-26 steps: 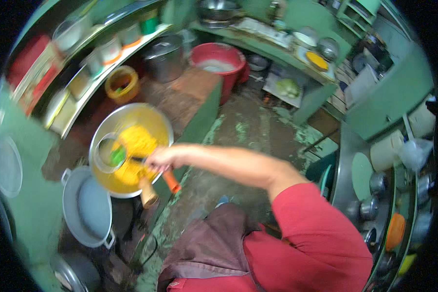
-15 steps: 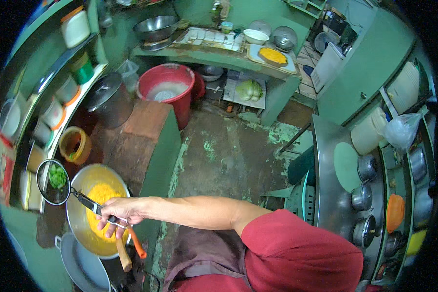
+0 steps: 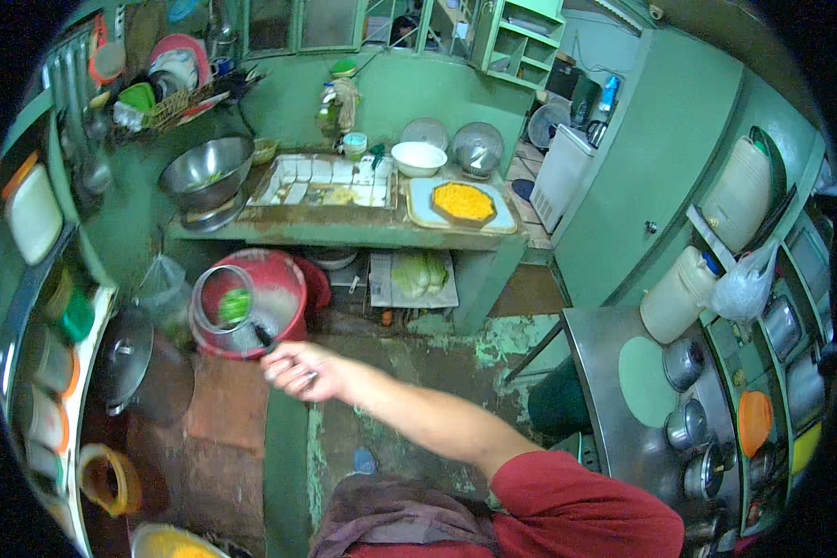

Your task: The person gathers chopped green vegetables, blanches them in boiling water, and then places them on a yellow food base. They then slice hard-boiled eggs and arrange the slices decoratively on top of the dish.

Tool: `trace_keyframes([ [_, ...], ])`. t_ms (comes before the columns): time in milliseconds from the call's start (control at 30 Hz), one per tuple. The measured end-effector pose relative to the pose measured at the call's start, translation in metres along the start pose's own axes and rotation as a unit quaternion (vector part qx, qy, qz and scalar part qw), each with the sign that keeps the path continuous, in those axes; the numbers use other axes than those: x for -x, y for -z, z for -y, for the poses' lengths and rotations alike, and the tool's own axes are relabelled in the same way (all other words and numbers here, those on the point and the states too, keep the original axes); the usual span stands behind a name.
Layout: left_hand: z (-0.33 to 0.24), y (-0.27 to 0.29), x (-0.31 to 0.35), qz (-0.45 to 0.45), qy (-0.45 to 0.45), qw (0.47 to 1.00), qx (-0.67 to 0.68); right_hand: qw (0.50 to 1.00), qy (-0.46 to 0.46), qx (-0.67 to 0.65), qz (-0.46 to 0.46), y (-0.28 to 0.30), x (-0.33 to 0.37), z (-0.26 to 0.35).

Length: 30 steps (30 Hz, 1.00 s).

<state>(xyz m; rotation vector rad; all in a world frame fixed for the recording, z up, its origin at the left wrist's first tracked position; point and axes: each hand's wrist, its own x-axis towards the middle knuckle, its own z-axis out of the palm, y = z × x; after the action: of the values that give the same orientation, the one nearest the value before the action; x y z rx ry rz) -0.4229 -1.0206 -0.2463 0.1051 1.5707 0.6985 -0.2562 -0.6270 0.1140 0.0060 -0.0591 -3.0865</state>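
One bare hand in view, the right hand, arm stretched leftward from a dark red sleeve. Its fingers are clenched on the black handle of a round, metal-rimmed mesh strainer. Chopped bright-green pieces lie in the mesh. Some blur on the strainer. Left hand out of frame; cannot tell what its fingers do.

Strainer's place: held out in front of a large red plastic tub, overlapping its mouth in this view. Cannot tell the gap between them.

Behind the tub, a green-sided worktop. On it, left to right: wide grey metal bowl, white-tiled sink area, white oval bowl, then a pale blue and white tray bearing an octagonal, dark-sided block topped with yellow shreds. Under the worktop, a pale green leafy head on a white sheet.

Near side, left: dark pot with a grey metal lid, ochre plastic bucket, and, cut by the lower edge, a metal pan with yellow food inside. Far right: steel-topped table with three small metal pots along one side.
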Motion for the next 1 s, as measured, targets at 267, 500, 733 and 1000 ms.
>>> trace_keyframes([
  [267,-0.269,-0.034,-0.113,0.026,-0.07,0.997,0.037,0.822,0.367,0.151,-0.409,-0.03,0.302,0.217],
  [500,-0.333,-0.074,-0.127,0.032,-0.027,0.998,0.037,0.578,0.441,0.232,-0.646,-0.086,0.498,0.307],
  [733,-0.304,-0.169,-0.18,0.007,0.054,0.996,-0.071,0.073,0.282,0.514,-0.807,0.067,0.531,0.397],
  [1000,-0.367,-0.269,-0.224,-0.031,0.01,0.997,-0.075,0.122,0.293,0.519,-0.794,0.103,0.504,0.399],
])
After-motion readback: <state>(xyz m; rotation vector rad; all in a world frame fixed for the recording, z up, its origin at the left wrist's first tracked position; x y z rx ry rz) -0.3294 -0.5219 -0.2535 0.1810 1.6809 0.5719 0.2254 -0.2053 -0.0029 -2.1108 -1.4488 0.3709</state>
